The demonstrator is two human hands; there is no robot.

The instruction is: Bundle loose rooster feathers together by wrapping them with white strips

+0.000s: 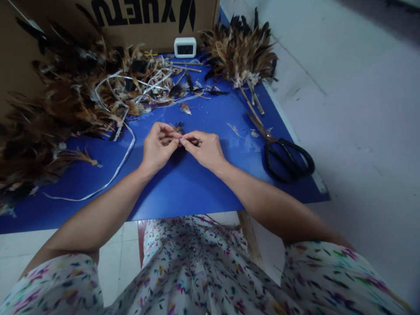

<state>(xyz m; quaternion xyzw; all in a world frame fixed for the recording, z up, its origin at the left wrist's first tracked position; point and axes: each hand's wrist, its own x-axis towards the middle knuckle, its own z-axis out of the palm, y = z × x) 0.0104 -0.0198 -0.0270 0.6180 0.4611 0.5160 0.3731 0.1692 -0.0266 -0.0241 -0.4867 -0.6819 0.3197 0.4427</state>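
Observation:
Over the middle of the blue table, my left hand (159, 144) and my right hand (205, 148) meet fingertip to fingertip, both closed in a pinch. A small brown and dark feather (178, 127) pokes up behind the fingers. Its lower end is hidden where the thumbs and forefingers come together, and I cannot tell whether it is one feather or a small bunch. Off to the right of my right hand lie scissors (284, 157) with black handles, their blades pointing up and left.
Loose brown feathers (72, 96) heap along the left and back, with white plastic strip (126, 151) trailing from them. A feather duster (243, 52) lies at back right. A small white digital clock (185, 47) stands before a cardboard box (151, 33). The blue tabletop (197, 197) ends near my body.

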